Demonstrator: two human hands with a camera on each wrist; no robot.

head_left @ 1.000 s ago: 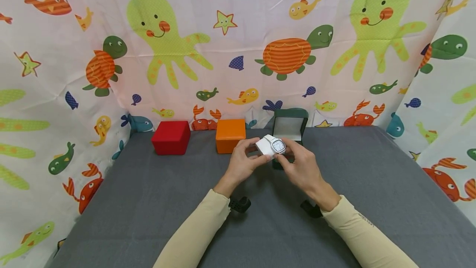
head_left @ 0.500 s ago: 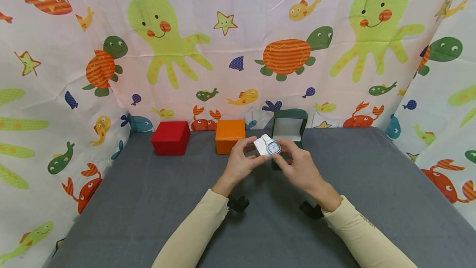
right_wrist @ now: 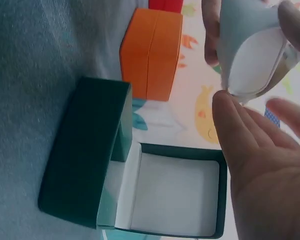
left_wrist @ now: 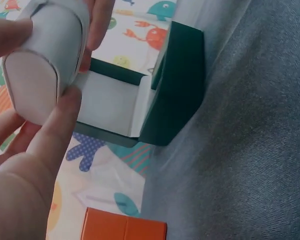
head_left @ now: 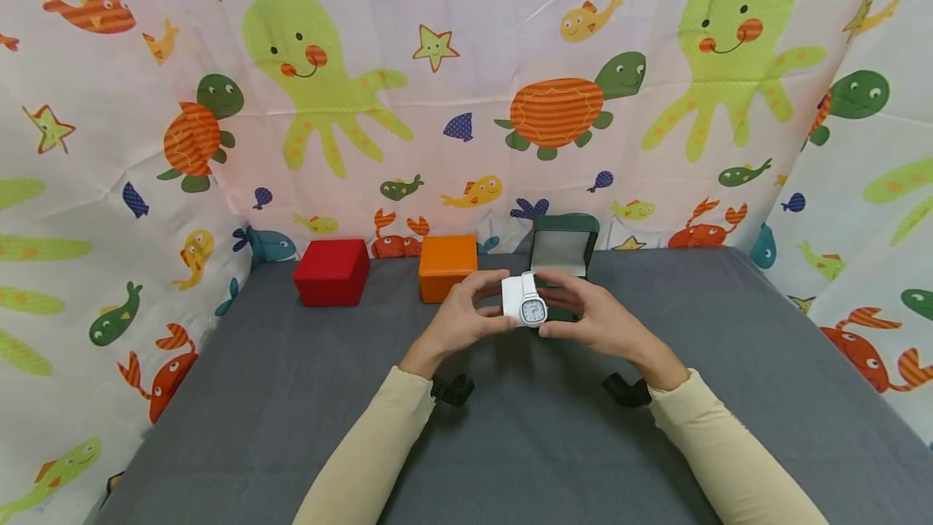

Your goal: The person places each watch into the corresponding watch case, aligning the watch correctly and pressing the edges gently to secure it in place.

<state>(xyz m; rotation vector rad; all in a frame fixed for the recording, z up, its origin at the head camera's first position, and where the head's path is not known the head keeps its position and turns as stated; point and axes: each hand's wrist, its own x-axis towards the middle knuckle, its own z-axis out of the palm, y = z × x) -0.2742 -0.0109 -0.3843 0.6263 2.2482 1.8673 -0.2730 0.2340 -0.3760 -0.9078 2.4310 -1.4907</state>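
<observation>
A white wristwatch (head_left: 533, 311) with a squarish dial is wrapped round a white watch cushion (head_left: 512, 296), held in front of the green box (head_left: 564, 240). My left hand (head_left: 466, 310) grips the cushion from its left, thumb at the lower edge and fingers along the far side. From the other side my right hand (head_left: 594, 316) holds it too, thumb close below the dial and fingertips at the top. Both wrist views show the cushion's flat white end (left_wrist: 32, 85) off the table. The green box stands open, its pale-lined lid raised toward the curtain.
An orange box (head_left: 448, 268) and a red box (head_left: 331, 272) stand shut left of the green one, along the back of the grey cloth-covered table (head_left: 291, 411). Right behind them hangs a white curtain (head_left: 423, 136) printed with sea animals.
The watch and cushion have turned from a slant to nearly straight, dial toward me, and come slightly lower. Both wrists have spread outward a little. The boxes have stayed in place.
</observation>
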